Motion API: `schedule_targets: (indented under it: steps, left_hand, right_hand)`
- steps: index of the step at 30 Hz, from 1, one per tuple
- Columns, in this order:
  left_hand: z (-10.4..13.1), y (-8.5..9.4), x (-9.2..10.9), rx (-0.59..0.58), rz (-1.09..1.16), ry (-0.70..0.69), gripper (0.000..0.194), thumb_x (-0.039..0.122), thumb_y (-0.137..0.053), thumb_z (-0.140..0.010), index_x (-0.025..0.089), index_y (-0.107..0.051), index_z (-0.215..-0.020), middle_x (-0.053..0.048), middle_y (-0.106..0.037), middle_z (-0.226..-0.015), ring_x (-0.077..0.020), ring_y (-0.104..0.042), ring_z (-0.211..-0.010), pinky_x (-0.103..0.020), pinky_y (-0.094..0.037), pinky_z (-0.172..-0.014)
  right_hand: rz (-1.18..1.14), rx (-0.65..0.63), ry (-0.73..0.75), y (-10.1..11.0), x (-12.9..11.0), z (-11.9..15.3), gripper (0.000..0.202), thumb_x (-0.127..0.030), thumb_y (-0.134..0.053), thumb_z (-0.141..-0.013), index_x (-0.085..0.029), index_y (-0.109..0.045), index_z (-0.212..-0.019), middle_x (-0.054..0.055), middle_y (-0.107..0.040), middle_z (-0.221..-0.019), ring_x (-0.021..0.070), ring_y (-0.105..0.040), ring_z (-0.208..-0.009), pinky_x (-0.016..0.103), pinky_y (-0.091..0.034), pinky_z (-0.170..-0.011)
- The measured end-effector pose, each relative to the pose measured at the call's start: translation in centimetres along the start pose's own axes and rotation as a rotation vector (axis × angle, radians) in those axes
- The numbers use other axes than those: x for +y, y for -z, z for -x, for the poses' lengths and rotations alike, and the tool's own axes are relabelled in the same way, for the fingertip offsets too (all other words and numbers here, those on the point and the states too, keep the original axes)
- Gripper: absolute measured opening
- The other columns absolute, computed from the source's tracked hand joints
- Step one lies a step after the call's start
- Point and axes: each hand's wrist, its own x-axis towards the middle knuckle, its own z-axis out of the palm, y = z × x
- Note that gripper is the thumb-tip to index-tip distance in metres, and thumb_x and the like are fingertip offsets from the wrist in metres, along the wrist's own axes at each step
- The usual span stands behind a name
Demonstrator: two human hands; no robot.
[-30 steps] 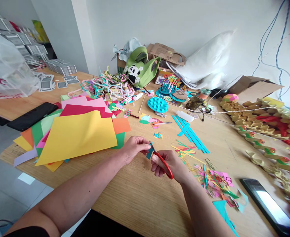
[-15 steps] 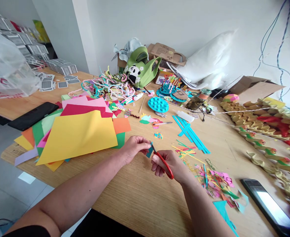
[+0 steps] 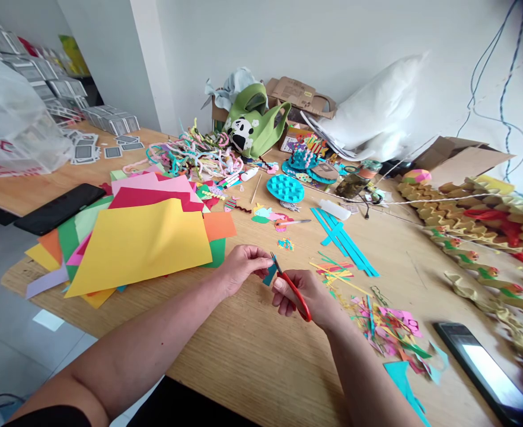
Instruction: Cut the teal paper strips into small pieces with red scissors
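While my left hand [image 3: 246, 267] pinches a small blue paper piece [image 3: 269, 276] above the desk [image 3: 239, 350], my right hand [image 3: 305, 296] grips the red-handled scissors [image 3: 294, 292], their blades up at its edge, though I cannot tell whether they are biting. Some cutting looks done, since a small heap of coloured snippets [image 3: 285, 244] lies just beyond my hands and thin paper strips [image 3: 335, 271] are scattered to the right. This piece seems unfinished, and the wider blue strips [image 3: 349, 248] and large yellow sheet [image 3: 150, 246] look like stock left, so I judge the work partway along.
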Motion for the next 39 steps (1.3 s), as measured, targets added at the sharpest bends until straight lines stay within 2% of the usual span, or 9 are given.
schedule_targets:
  steps: [11, 20, 26, 39]
  left_hand:
    - [0.07, -0.1, 0.15, 0.009, 0.012, 0.004, 0.022, 0.028, -0.076, -0.058, 0.011, -0.065, -0.068, -0.001, -0.062, -0.062, -0.0097, -0.054, -0.055, -0.026, -0.044, -0.06]
    - [-0.03, -0.01, 0.05, 0.011, 0.031, -0.006, 0.022, 0.028, -0.075, -0.059, 0.011, -0.065, -0.069, -0.001, -0.061, -0.062, -0.0091, -0.053, -0.055, -0.026, -0.044, -0.061]
    - [0.09, -0.23, -0.01, 0.035, 0.075, -0.001, 0.023, 0.027, -0.076, -0.058, 0.011, -0.064, -0.069, -0.001, -0.062, -0.062, -0.0092, -0.054, -0.055, -0.025, -0.044, -0.061]
    - [0.17, -0.38, -0.07, 0.044, 0.088, -0.002, 0.025, 0.028, -0.077, -0.057, 0.01, -0.065, -0.069, -0.002, -0.062, -0.062, -0.0095, -0.054, -0.056, -0.026, -0.043, -0.061]
  right_hand:
    - [0.015, 0.032, -0.037, 0.01, -0.04, 0.04, 0.05, -0.062, -0.068, -0.065, -0.014, -0.056, -0.064, 0.004, -0.065, -0.055, 0.0124, -0.059, -0.042, 0.021, -0.045, -0.039]
    - [0.029, -0.027, 0.079, 0.0, 0.04, 0.07, 0.052, -0.064, -0.063, -0.07, -0.012, -0.06, -0.069, 0.007, -0.066, -0.062, 0.0147, -0.063, -0.052, 0.025, -0.05, -0.049]
    - [0.016, 0.01, 0.043, -0.35, -0.15, 0.01, 0.054, -0.067, -0.065, -0.065, -0.014, -0.057, -0.067, 0.005, -0.065, -0.06, 0.0139, -0.061, -0.048, 0.024, -0.047, -0.045]
    - [0.001, 0.044, 0.001, -0.28, 0.09, -0.09, 0.054, -0.067, -0.066, -0.063, -0.014, -0.057, -0.066, 0.004, -0.064, -0.056, 0.013, -0.059, -0.043, 0.022, -0.045, -0.039]
